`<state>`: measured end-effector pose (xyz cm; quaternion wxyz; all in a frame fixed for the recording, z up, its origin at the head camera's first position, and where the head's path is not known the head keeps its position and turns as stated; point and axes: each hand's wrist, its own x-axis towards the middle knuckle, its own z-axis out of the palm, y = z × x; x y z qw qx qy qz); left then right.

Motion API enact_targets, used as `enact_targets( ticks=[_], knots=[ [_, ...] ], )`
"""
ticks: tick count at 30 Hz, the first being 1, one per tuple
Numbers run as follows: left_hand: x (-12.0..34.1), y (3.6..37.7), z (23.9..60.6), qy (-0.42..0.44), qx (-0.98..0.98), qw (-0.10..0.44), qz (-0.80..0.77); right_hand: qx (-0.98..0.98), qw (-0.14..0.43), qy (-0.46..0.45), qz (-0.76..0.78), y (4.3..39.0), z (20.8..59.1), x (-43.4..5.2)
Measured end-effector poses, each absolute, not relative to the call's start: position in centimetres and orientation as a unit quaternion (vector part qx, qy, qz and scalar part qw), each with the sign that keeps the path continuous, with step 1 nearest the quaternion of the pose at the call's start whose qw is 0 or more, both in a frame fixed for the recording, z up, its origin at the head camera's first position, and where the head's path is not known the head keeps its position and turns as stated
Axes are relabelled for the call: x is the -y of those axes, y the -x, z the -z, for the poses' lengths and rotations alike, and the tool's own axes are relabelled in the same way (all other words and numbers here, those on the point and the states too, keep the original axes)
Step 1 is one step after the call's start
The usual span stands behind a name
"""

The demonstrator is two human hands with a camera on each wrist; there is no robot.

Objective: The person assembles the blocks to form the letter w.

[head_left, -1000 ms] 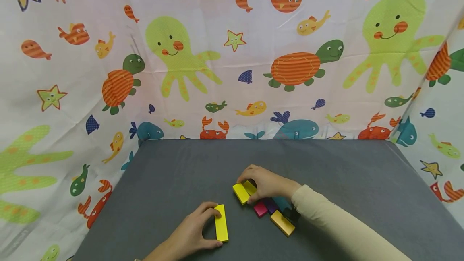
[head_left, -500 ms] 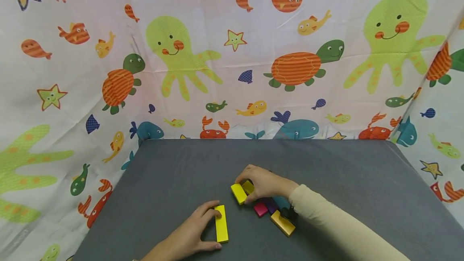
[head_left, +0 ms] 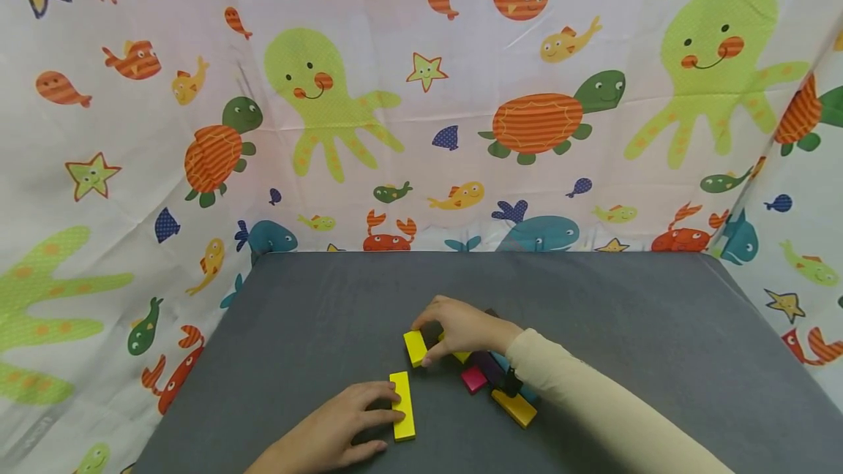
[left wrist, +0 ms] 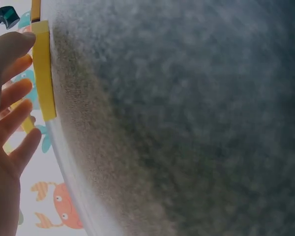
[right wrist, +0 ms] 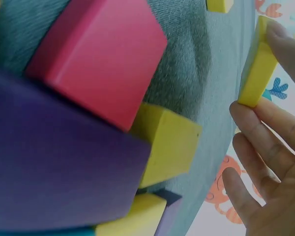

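My right hand (head_left: 464, 324) pinches a small yellow block (head_left: 415, 348) between thumb and fingertips, at the left of a loose cluster of blocks. In the right wrist view, that block (right wrist: 258, 69) is held by its two ends. My left hand (head_left: 352, 415) lies beside a longer yellow block (head_left: 404, 415), its fingertips at the block's left side and the thumb off its near end. The left wrist view shows this long block (left wrist: 43, 73) flat on the table, thumb tip overlapping its top.
Under and beside my right wrist lie a pink block (head_left: 473, 379), a purple block (right wrist: 59, 162), a golden-yellow block (head_left: 515, 409), a blue block (head_left: 529, 393) and another yellow block (right wrist: 169, 142). A patterned curtain (head_left: 421, 115) hangs behind the grey table (head_left: 316, 313).
My right hand has slid the small yellow block leftward, away from the cluster and closer to the long one. My left thumb has drawn back from the long block, and the fingers have relaxed.
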<state>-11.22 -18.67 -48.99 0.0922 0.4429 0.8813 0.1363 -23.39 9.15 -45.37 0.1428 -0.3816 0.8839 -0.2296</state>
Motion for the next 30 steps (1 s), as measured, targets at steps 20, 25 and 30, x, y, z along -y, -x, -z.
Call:
enact_targets(
  ticks=[20, 25, 30],
  knots=[
    [18.3, 11.7, 48.5, -0.454, -0.873, 0.105, -0.141, -0.883, 0.143, 0.324, 0.308, 22.9, 47.9, -6.1],
    [18.2, 11.7, 48.6, -0.452, -0.874, 0.097, -0.147, -0.886, 0.137, 0.304, 0.321, 22.7, 48.5, -5.6],
    [18.1, 11.7, 48.6, -0.456, -0.874, 0.083, -0.147, -0.888, 0.131, 0.300, 0.322, 22.4, 48.8, -5.5]
  ],
)
